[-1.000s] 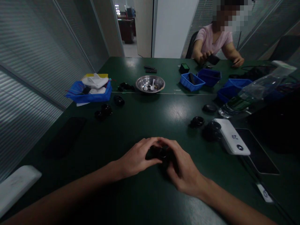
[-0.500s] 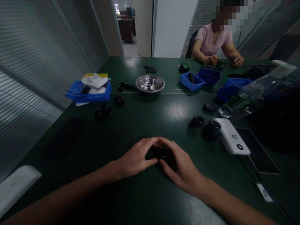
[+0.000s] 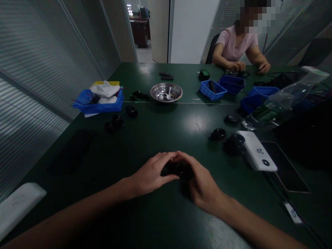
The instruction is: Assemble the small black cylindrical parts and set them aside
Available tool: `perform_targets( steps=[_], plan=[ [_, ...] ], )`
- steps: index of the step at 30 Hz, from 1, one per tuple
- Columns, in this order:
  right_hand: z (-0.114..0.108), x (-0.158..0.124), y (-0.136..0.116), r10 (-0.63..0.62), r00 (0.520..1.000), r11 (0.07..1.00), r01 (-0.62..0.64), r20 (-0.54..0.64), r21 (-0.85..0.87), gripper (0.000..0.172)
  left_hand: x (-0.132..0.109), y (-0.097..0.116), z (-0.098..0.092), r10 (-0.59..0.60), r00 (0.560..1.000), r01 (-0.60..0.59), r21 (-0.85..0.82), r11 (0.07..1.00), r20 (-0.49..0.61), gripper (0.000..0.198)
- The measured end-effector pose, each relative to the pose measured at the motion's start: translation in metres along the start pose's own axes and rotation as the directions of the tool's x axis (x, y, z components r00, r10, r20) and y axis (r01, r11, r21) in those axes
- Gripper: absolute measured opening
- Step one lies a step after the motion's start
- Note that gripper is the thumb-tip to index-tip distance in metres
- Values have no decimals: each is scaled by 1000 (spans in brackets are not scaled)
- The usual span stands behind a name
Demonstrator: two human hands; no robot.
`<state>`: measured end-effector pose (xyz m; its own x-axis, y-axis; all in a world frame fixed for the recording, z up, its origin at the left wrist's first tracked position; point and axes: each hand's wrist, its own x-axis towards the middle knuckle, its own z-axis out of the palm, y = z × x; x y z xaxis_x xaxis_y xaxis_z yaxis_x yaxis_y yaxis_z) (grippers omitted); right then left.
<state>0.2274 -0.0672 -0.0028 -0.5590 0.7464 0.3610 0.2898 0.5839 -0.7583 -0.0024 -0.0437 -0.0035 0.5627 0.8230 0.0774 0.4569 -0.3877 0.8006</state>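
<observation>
Low over the green table, a small dark round part (image 3: 178,168) with a ring-like face sits between my hands. My left hand (image 3: 151,175) curls round it from the left, its thumb stretched along the near side. From the right, the fingers of my right hand (image 3: 203,181) bend over the far side and touch the left fingertips. The right thumb is mostly hidden behind that hand. Shadow blurs the part's outline. Similar black round pieces lie on the table, one to the right (image 3: 218,134) and another at the left (image 3: 131,111).
A metal bowl (image 3: 166,87) with white spoons stands mid-table. Blue bins lie left (image 3: 103,108) and right (image 3: 212,93). At right are a white device (image 3: 256,151), a dark tablet (image 3: 287,169) and a plastic bottle (image 3: 275,103). A person in pink (image 3: 233,45) sits across.
My right thumb has drawn back from the near side of the dark part and tucked in. My left thumb reaches slightly farther right. The person opposite has shifted a hand slightly.
</observation>
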Motion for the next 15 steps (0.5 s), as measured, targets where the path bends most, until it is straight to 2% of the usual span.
perform_targets(
  steps=[4,10,15],
  plan=[
    [-1,-1,0,9,1000,1000,-9,7,-5,88,2,3,-1,-18,1000,18,0,1000,6,58],
    [-1,1,-3,31,1000,999,-31,2,-21,74,1,2,-1,0,1000,-1,10,1000,20,52],
    [-3,0,-2,11,1000,1000,-11,7,2,82,0,2,-2,-1,1000,1,2,1000,16,56]
  ],
)
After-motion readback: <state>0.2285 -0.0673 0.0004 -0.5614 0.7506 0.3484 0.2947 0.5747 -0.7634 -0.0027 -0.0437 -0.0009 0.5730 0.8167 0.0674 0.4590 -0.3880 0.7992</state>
